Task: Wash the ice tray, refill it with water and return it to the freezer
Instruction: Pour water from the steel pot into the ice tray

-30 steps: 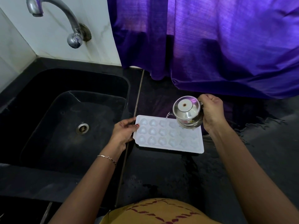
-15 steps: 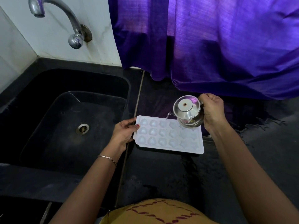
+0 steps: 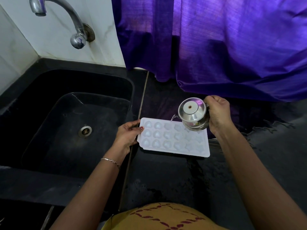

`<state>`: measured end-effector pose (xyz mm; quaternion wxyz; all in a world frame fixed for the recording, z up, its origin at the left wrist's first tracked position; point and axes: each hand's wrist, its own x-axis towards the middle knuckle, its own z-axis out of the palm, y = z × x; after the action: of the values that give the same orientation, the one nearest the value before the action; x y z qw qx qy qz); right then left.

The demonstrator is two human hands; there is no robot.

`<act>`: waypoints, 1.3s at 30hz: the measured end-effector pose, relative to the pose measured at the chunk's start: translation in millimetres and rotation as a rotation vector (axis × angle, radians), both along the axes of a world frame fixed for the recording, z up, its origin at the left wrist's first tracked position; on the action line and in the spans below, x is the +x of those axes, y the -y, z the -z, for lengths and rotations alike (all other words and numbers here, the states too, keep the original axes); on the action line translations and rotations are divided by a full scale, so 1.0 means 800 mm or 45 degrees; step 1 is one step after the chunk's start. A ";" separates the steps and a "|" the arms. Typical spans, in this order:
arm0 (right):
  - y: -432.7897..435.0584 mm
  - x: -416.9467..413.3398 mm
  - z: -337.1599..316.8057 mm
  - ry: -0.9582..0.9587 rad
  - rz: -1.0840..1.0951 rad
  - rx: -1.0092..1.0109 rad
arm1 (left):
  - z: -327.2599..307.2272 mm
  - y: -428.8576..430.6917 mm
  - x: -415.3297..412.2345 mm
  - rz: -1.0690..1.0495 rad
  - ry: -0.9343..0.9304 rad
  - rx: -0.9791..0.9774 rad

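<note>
A white ice tray (image 3: 172, 138) with heart-shaped cells lies flat on the black counter (image 3: 166, 176), just right of the sink. My left hand (image 3: 127, 135) grips its left edge. My right hand (image 3: 217, 113) holds a small steel pot (image 3: 193, 116) tilted over the tray's far right part. A thin stream of water (image 3: 173, 117) runs from the pot's rim into the tray's back row. The pot hides some of the far right cells.
A black sink (image 3: 66, 123) with a metal drain lies to the left, under a steel tap (image 3: 73, 22) on the white wall. A purple curtain (image 3: 224, 47) hangs down to the counter behind the tray. The counter to the right is wet.
The pot has stayed tilted over the tray's far right corner, with the water stream still running. My left hand has kept its grip on the tray's left edge.
</note>
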<state>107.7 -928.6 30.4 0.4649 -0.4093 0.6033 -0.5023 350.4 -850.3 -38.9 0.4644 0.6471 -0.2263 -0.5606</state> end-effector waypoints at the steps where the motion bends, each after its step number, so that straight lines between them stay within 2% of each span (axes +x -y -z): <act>1: 0.000 0.000 0.001 0.002 0.000 -0.001 | 0.000 0.000 0.000 0.000 -0.002 -0.001; 8: 0.003 -0.001 0.003 0.044 0.014 0.023 | 0.003 0.001 0.001 0.007 0.003 0.006; 16: 0.005 0.008 -0.006 0.291 0.047 0.091 | 0.008 0.002 0.003 0.004 -0.010 0.011; 30: 0.019 0.038 -0.005 0.047 -0.117 0.057 | 0.009 0.002 0.008 0.020 -0.011 0.036; 39: 0.020 0.037 -0.007 -0.010 -0.150 0.036 | 0.006 0.000 0.007 0.014 -0.028 0.037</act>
<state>137.0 -944.9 35.9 0.4970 -0.4397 0.5870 -0.4638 355.9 -850.6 -43.8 0.4545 0.6462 -0.2166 -0.5735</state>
